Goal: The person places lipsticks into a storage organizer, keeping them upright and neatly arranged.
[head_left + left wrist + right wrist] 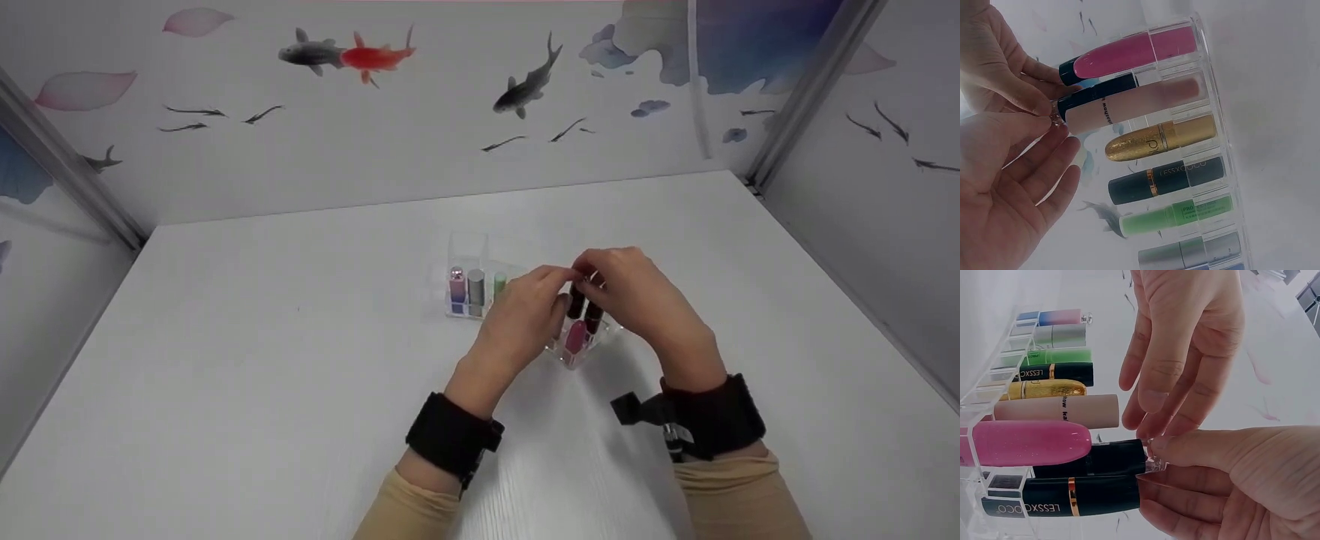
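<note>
A clear lipstick organizer holds a row of upright tubes. My right hand pinches the clear, faceted end of a black lipstick tube, which stands among the others at the organizer's right part. Close by, my left hand has its fingers loosely extended, fingertips beside that clear end; whether they touch it is unclear. Around the black tube stand a glossy pink tube, a pale pink tube and a black gold-banded lipstick. My left hand hides the organizer's middle in the head view.
Farther along the row are a gold lipstick, another black gold-banded one, a green tube, a silver tube and a pink-and-blue tube. Fish-patterned panels border the white table.
</note>
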`<state>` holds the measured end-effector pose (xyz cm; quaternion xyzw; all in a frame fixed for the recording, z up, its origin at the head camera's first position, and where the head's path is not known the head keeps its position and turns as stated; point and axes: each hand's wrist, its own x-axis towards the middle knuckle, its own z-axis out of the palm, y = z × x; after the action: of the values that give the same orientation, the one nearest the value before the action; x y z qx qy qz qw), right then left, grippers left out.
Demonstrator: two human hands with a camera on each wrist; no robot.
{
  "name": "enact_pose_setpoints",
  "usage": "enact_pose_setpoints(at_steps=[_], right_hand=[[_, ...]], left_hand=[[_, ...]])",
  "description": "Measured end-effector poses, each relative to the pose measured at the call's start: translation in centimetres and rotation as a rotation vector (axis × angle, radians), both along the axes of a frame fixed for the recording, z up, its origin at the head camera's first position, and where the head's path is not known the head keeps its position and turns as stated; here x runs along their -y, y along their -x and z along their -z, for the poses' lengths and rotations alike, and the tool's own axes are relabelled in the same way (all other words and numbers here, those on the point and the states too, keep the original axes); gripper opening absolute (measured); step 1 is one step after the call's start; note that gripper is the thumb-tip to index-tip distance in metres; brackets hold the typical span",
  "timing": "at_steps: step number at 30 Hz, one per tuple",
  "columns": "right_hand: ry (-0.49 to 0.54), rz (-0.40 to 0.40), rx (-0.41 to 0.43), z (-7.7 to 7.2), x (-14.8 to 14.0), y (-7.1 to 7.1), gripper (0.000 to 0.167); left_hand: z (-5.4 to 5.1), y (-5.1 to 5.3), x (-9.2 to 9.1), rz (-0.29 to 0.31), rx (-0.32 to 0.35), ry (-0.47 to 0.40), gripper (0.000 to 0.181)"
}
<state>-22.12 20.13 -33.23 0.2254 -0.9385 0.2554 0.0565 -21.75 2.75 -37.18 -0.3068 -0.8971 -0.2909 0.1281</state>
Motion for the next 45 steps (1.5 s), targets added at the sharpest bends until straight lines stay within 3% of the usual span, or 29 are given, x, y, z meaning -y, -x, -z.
enact_pose_setpoints(at_steps=[4, 11, 30, 41, 45], right_hand=[[-0.015, -0.004, 0.018, 0.3, 0.3, 0.2, 0.011], [-0.035, 0.002, 0.048, 0.7, 0.7, 0.2, 0.009], [-0.066, 0.04, 0.059, 1.7, -0.5, 0.4, 0.008], [-0.03, 0.014, 0.067, 3.4, -1.2, 0.5, 0.013], [-0.033, -0.008, 0.061, 3.4, -1.7, 0.3, 0.019]], left_hand=[[0.2, 0.1, 0.1, -0.006, -0.024, 0.023, 0.026], [0.9, 0.2, 0.2, 0.012, -0.154, 0.043, 0.019], [1.6, 0.1, -1.3, -0.014, -0.16, 0.209, 0.018], [2.6, 0.0, -1.6, -0.042, -0.174, 0.217, 0.015], [2.4, -0.2, -1.5, -0.038, -0.173, 0.195, 0.019]])
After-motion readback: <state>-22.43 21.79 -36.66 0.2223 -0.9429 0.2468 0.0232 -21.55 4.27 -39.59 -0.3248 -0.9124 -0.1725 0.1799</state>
